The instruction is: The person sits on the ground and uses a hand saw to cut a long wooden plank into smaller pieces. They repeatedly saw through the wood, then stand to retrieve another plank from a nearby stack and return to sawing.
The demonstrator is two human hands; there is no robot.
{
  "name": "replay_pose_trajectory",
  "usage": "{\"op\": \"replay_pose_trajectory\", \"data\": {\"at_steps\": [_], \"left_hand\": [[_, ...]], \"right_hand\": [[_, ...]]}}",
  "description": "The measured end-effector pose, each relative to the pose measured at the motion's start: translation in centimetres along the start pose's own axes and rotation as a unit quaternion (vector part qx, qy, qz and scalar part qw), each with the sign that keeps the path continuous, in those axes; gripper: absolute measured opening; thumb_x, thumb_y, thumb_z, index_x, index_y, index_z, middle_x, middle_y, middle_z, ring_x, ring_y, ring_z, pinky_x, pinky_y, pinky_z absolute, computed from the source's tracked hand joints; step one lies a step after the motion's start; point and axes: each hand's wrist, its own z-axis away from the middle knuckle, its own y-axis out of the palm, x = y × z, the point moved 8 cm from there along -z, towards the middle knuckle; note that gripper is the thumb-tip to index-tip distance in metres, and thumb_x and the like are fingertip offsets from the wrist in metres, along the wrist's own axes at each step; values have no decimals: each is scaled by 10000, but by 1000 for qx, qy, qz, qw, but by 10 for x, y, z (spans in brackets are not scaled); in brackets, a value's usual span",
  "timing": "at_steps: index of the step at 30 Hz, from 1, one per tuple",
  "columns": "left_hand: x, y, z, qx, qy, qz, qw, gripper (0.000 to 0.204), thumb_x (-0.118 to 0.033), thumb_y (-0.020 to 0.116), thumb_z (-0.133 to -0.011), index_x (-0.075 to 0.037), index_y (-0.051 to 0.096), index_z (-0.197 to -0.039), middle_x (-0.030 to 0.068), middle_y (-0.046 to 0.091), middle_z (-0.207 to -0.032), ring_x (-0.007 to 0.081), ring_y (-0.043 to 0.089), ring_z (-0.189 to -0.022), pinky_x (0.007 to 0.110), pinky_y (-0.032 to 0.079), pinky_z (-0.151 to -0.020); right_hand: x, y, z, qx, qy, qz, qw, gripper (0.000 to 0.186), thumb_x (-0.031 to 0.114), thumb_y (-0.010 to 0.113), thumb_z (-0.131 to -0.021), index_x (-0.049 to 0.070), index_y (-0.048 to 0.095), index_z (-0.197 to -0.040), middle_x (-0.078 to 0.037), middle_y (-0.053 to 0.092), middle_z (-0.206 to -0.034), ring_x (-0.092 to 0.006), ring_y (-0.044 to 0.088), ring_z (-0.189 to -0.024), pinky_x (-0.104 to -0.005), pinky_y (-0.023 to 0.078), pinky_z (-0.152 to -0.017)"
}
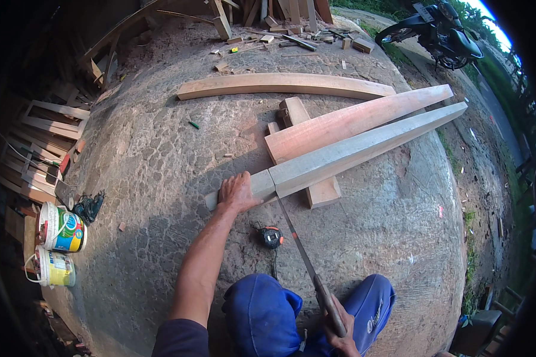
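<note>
A long, greyish squared timber beam lies at a slant, its far end to the upper right. My left hand is closed over its near left end. Just right of that hand, a dark cut line crosses the beam. My right hand, low in the view, is wrapped round the handle of a handsaw. The blade slants up to the left, its tip end at the cut line on the beam's near side. Under the beam sits a wooden block. A pinkish plank rests right behind the beam.
Between my knees and the beam lies a tape measure. Another long timber stretches across farther back. Two paint buckets stand at left, near stacked wooden frames. Offcuts litter the back; a motorcycle is parked at upper right.
</note>
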Motion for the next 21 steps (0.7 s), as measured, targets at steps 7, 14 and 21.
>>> {"op": "replay_pose_trajectory", "data": {"at_steps": [7,14,21], "left_hand": [[-6,-4,6,-41,-13,-13,999,689,-409,856,-741,-35,550,-1233,203,648,-1250,368,600,-1241,485,450,-1076],[4,6,-10,17,8,18,1000,772,-472,901,-686,-27,559,-1217,201,664,-1237,378,613,-1224,499,461,-1071],[-4,2,-3,-17,-1,-22,1000,731,-415,870,-716,-38,528,-1240,203,648,-1241,380,598,-1226,488,451,-1080]], "right_hand": [[-22,94,-212,-37,-13,-5,999,649,120,685,-858,76,546,-1490,-264,711,-1208,-431,711,-1081,-419,566,-927],[-8,33,-56,7,0,-4,1000,724,107,749,-846,109,512,-1530,-211,679,-1346,-375,701,-1163,-387,558,-985],[-33,56,-123,-2,36,2,999,726,109,714,-830,110,509,-1527,-231,708,-1254,-394,708,-1117,-415,577,-932]]}}
